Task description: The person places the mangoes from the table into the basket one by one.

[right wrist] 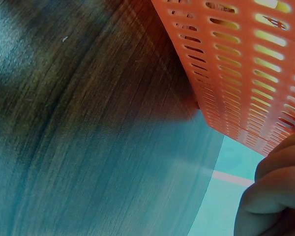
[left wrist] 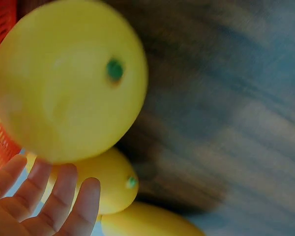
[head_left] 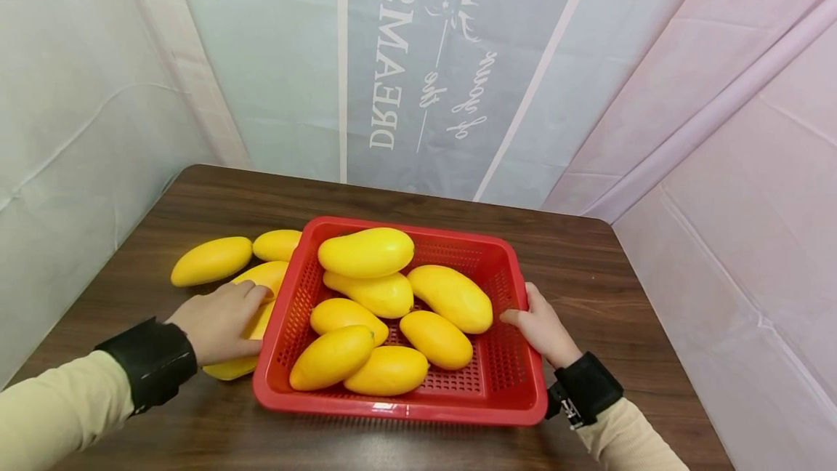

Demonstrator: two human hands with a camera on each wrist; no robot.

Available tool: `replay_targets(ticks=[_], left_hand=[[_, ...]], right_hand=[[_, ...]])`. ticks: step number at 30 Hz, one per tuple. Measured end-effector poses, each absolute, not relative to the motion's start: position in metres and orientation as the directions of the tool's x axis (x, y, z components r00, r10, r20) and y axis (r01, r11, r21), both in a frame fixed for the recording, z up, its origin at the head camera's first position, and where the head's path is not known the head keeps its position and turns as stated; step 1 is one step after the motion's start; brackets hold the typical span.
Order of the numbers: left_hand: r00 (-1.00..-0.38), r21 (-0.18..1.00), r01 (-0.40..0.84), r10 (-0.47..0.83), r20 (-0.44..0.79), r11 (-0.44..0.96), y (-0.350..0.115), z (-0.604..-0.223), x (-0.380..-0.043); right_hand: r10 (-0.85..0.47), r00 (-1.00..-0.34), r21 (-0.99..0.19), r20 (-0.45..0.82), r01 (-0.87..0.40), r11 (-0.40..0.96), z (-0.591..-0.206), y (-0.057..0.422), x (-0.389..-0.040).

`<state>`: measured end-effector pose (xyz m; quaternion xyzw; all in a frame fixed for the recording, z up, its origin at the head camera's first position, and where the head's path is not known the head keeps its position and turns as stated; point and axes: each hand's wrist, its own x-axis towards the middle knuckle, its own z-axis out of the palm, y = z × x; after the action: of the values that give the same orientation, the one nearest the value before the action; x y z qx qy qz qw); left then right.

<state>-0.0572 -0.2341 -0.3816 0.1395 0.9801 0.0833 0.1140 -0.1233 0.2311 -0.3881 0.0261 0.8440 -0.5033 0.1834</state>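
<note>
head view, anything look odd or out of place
The lettering on the backdrop runs sideways, which looks odd. Otherwise nothing stands out: yellow fruits lie in the red basket and beside it, with no visible damage.

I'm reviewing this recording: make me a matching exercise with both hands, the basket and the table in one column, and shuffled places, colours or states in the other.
Column one
1. Left hand
2. Basket
3. Right hand
4. Table

Column two
A. Grips a rim
B. Dark brown, with wood grain
C. By the loose fruit, fingers not curled round any
D. Red, with fruit inside

Right pairs: 1-C, 2-D, 3-A, 4-B
</note>
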Motion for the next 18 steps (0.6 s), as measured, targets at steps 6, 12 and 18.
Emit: replay_targets(ticks=[6,12,18], left_hand=[[-0.930,0.209,0.239,0.286,-0.231,0.948,-0.235,-0.390,-0.053],[-0.933,0.233,0.224,0.277,-0.230,0.947,-0.232,-0.394,-0.048],[-0.931,0.272,0.211,0.278,-0.237,0.939,-0.231,-0.400,-0.040]], right_hand=[[-0.141,-0.931,-0.841,-0.337,0.231,0.489,-0.386,0.231,-0.124],[-0.156,-0.927,-0.844,-0.342,0.230,0.484,-0.388,0.232,-0.122],[-0.152,-0.928,-0.846,-0.341,0.232,0.480,-0.388,0.231,-0.122]])
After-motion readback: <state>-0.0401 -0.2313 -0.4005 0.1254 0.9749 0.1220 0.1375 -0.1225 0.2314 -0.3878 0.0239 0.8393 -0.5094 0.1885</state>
